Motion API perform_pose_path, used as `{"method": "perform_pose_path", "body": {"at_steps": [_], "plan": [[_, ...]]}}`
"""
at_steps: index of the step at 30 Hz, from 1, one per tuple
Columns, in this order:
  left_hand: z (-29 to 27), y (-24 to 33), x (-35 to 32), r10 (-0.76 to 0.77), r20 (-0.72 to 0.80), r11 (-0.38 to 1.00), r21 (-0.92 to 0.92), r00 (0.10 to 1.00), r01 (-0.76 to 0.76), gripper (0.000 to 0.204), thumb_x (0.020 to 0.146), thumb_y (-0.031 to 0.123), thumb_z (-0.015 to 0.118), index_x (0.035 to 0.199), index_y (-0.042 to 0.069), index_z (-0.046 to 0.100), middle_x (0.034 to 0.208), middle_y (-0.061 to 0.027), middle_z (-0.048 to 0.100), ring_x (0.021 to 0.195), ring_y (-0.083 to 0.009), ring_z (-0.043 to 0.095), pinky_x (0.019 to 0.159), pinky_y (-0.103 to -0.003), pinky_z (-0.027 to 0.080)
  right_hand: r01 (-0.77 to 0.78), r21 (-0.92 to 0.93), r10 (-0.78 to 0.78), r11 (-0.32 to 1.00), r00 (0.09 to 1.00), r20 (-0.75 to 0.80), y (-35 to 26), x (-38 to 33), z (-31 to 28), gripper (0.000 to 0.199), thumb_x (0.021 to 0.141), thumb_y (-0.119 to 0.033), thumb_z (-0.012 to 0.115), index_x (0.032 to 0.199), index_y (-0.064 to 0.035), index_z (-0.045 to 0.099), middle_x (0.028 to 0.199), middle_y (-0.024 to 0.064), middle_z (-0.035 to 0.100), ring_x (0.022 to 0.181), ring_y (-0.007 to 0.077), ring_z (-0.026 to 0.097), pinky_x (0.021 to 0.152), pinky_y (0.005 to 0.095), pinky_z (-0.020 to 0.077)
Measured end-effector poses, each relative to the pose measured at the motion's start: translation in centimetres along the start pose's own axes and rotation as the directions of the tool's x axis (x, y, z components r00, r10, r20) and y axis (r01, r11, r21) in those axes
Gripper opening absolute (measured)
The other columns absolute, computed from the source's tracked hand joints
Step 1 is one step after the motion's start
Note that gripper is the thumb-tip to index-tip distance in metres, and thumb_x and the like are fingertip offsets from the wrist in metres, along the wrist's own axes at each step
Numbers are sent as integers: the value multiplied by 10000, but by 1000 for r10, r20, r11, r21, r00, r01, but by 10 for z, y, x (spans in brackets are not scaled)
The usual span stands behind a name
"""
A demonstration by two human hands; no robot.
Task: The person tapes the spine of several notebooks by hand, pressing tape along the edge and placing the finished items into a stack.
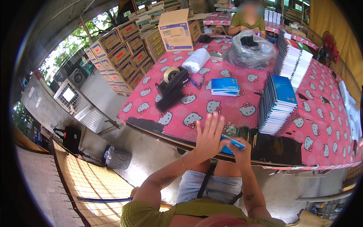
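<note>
At the near edge of the table, my right hand (242,151) grips a blue-covered notebook (236,142), its thumb along the top. My left hand (209,134) is open, fingers stretched out and pointing away from me, with the palm side against or close to the notebook's left end. My hands hide much of the notebook. Just beyond them lies a small pile of blue notebooks (224,86). To the right of my right hand rises a tall stack of blue spiral-bound notebooks (278,104).
A tape dispenser (174,81), black spiral coils (170,102), pens (196,83) and a white roll (196,60) lie on the pink table cover (242,109). Farther back are a plastic bag (251,51), more notebook stacks (293,60) and an open carton (178,32). A person (247,22) sits opposite.
</note>
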State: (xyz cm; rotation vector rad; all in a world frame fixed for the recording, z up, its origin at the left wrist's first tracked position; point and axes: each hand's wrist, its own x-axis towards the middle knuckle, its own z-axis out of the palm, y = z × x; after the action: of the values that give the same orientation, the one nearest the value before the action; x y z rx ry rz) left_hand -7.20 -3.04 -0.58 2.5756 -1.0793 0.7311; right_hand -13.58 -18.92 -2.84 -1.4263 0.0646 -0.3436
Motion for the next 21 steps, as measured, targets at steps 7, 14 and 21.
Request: {"method": "perform_pose_path", "body": {"at_steps": [7, 14, 21], "plan": [[16, 4, -18, 89, -110, 975, -194, 990, -109, 558, 904, 371, 638, 1354, 67, 513, 1410, -133, 491, 1336, -306, 437, 1093, -661, 163, 16, -156, -11, 988, 1000, 27, 12, 12, -20, 196, 851, -26, 730, 1042, 12, 710, 934, 49, 708, 832, 79, 616, 735, 249, 503], [-7, 1, 20, 182, 44, 983, -23, 982, -181, 568, 928, 442, 586, 1330, 44, 537, 1434, -201, 467, 1351, -380, 417, 1079, -689, 163, 64, -197, -23, 978, 979, 204, 6, 13, -30, 292, 882, -39, 679, 1173, -18, 678, 966, 96, 722, 857, 113, 630, 793, 274, 510], [15, 18, -4, 58, 4, 989, -137, 998, -57, 837, 973, 567, 409, 1486, -83, 289, 1555, -314, 238, 1465, -470, 195, 1108, -712, 66, 221, -237, -171, 946, 961, 215, 13, 14, -26, 343, 867, -44, 674, 1209, -20, 660, 1027, 153, 723, 860, 170, 671, 793, 318, 528]]}}
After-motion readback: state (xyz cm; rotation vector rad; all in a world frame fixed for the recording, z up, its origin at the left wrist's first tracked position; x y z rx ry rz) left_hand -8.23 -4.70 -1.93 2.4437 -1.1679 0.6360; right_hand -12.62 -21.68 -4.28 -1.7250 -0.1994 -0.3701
